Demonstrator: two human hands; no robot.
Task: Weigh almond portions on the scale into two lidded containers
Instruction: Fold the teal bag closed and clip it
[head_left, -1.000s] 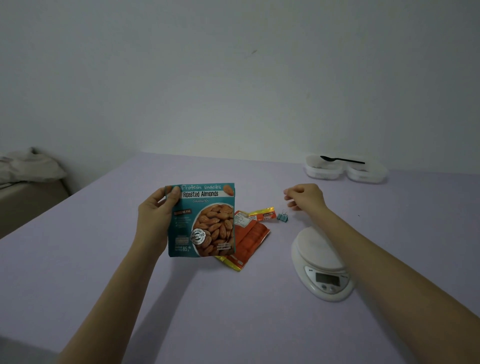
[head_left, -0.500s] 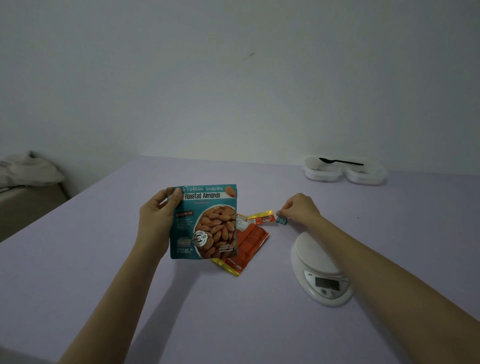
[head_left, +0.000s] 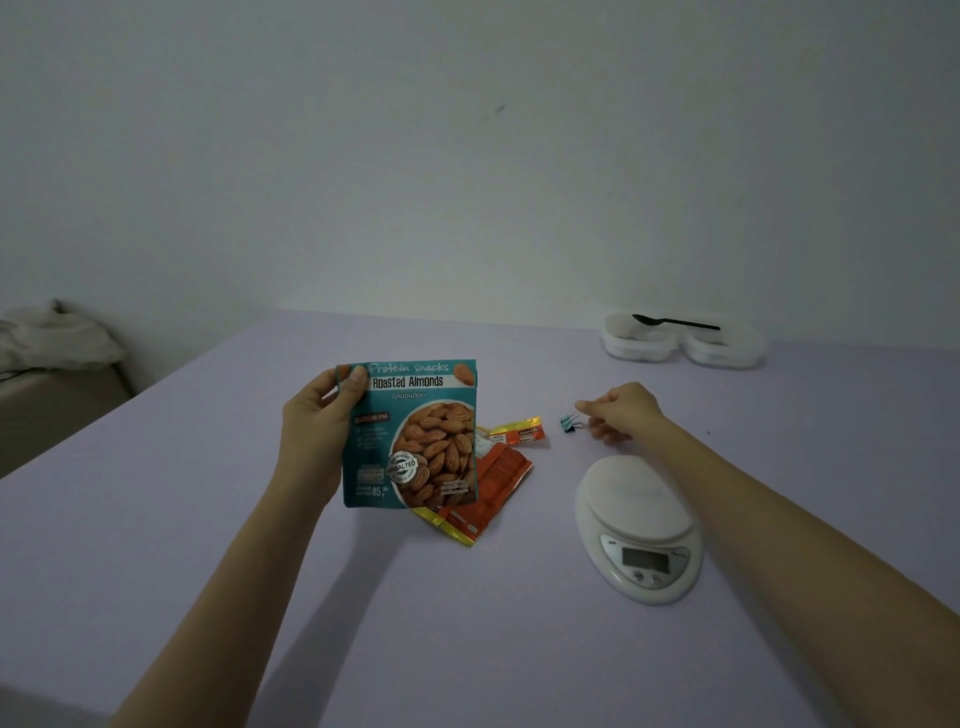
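My left hand (head_left: 317, 431) grips a teal pouch of roasted almonds (head_left: 410, 434) by its upper left corner and holds it upright above the table. My right hand (head_left: 621, 410) is curled beyond the scale, and its fingertips pinch the wire handle of a small teal binder clip (head_left: 570, 423). A white kitchen scale (head_left: 639, 525) with a blank display sits under my right forearm. Two white containers (head_left: 680, 345) stand side by side at the far right, with a black spoon (head_left: 675, 322) lying across their tops.
An orange and yellow snack packet (head_left: 493, 483) lies flat behind the almond pouch, with a torn strip (head_left: 522, 431) beside it. The lilac table (head_left: 467, 623) meets a pale wall at the back. At the far left, crumpled cloth (head_left: 47, 338) lies on a low surface.
My right hand came down onto the binder clip and now pinches it, having drawn back slightly to the right. The almond pouch stays upright in my left hand.
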